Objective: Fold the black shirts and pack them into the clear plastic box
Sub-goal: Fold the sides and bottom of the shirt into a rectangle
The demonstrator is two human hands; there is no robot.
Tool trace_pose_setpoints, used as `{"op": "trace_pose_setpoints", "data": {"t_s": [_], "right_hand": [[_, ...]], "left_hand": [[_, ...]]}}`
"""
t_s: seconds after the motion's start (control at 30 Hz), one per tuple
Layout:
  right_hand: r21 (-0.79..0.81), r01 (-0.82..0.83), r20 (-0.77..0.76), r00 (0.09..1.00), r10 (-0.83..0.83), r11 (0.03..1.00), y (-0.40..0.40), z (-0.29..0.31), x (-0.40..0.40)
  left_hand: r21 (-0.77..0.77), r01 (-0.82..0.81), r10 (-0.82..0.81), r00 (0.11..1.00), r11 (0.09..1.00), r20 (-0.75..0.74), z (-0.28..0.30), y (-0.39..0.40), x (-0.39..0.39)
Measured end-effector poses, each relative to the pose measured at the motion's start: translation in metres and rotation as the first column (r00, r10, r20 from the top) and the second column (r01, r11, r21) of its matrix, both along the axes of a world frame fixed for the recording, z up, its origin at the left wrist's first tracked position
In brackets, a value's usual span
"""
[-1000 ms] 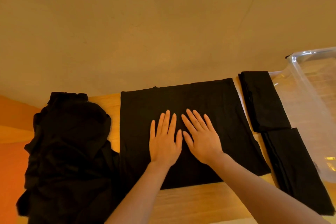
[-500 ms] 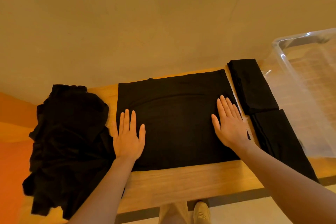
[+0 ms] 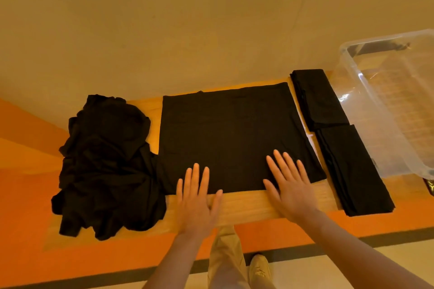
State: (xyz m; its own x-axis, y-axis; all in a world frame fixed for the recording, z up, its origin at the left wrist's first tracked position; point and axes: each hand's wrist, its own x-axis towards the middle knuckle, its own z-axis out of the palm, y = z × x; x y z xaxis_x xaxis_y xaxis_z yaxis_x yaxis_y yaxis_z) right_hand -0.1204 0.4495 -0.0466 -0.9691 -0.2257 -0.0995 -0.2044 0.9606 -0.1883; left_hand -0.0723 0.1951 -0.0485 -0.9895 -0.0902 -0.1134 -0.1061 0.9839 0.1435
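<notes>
The shirt [image 3: 232,133] is lying flat under both spread, empty hands, left [image 3: 196,201] and right [image 3: 290,189], and is risking to wrinkle if they are dragging its near edge.

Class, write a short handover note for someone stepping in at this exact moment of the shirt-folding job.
Left hand and right hand: both open, flat at the near edge of the half-folded shirt, holding nothing.
Pile of unfolded shirts lies left of it.
Two folded shirts lie to its right, beside the box.
Done: two folded.
Left: finish this shirt, fold the pile, pack everything; no shirts show in the box.
</notes>
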Motion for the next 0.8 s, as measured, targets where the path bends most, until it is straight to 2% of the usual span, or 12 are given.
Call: {"op": "trace_pose_setpoints", "data": {"t_s": [0.13, 0.23, 0.47, 0.63, 0.8], "right_hand": [[0.052, 0.099, 0.049, 0.994, -0.102, 0.994, 0.033, 0.001, 0.018], [0.016, 0.138, 0.09, 0.986, -0.139, 0.99, 0.041, 0.003, 0.026], [0.031, 0.102, 0.074, 0.992, -0.104, 0.994, 0.051, 0.007, 0.033], [0.046, 0.051, 0.087, 0.995, -0.055, 0.998, 0.058, 0.009, 0.037], [0.062, 0.009, 0.104, 0.994, -0.015, 0.998, 0.063, 0.014, 0.045]], "left_hand": [[0.048, -0.112, 0.111, 0.994, 0.993, 0.016, -0.001, -0.034, 0.028], [0.064, -0.175, 0.173, 0.984, 0.982, 0.044, 0.007, -0.042, 0.042], [0.085, -0.261, 0.26, 0.965, 0.962, 0.022, 0.021, -0.054, 0.042], [-0.015, -0.235, 0.235, 0.972, 0.972, 0.004, 0.016, -0.071, 0.047], [-0.102, -0.059, 0.054, 0.997, 0.993, -0.05, 0.016, -0.065, 0.067]]}}
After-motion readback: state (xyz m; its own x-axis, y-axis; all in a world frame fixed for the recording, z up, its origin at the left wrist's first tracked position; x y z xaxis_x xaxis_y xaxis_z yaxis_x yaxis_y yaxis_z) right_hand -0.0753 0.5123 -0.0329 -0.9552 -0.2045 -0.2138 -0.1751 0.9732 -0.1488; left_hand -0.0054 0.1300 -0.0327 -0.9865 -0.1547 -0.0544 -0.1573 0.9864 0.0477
